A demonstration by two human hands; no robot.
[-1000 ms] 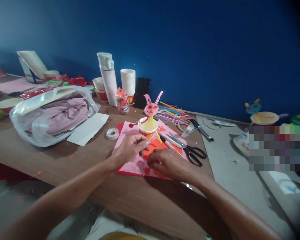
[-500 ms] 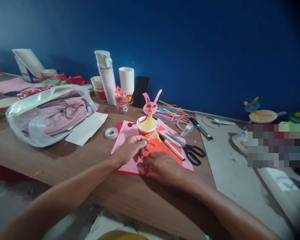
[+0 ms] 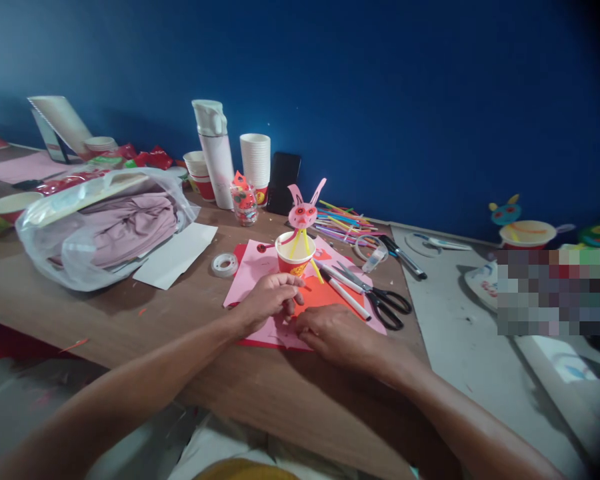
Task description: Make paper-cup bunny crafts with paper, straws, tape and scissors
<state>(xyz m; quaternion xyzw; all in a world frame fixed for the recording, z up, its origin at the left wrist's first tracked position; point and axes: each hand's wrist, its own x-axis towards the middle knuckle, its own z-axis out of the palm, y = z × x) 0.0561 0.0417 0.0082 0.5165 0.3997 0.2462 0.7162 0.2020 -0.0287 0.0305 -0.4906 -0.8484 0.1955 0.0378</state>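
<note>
My left hand (image 3: 269,299) rests curled on the pink paper sheet (image 3: 253,277), its fingers closed just in front of a red paper cup (image 3: 295,257); what the fingertips pinch is too small to make out. The cup carries a pink paper rabbit face (image 3: 303,215) on yellow straws. My right hand (image 3: 336,337) lies palm down on the pink and red paper (image 3: 320,293), fingers together, pressing at the sheet's near edge. Two white markers (image 3: 347,293) and black-handled scissors (image 3: 384,303) lie just right of the cup.
A tape roll (image 3: 225,265) and white paper (image 3: 177,255) lie left of the sheets, beside a plastic bag of cloth (image 3: 105,227). A white flask (image 3: 215,153), stacked cups (image 3: 256,163), a phone (image 3: 283,183) and coloured straws (image 3: 343,223) stand by the blue wall. Finished cup crafts (image 3: 525,233) sit at right.
My right hand slid slightly left and nearer along the sheet's edge, uncovering the markers. My left hand stayed curled by the cup.
</note>
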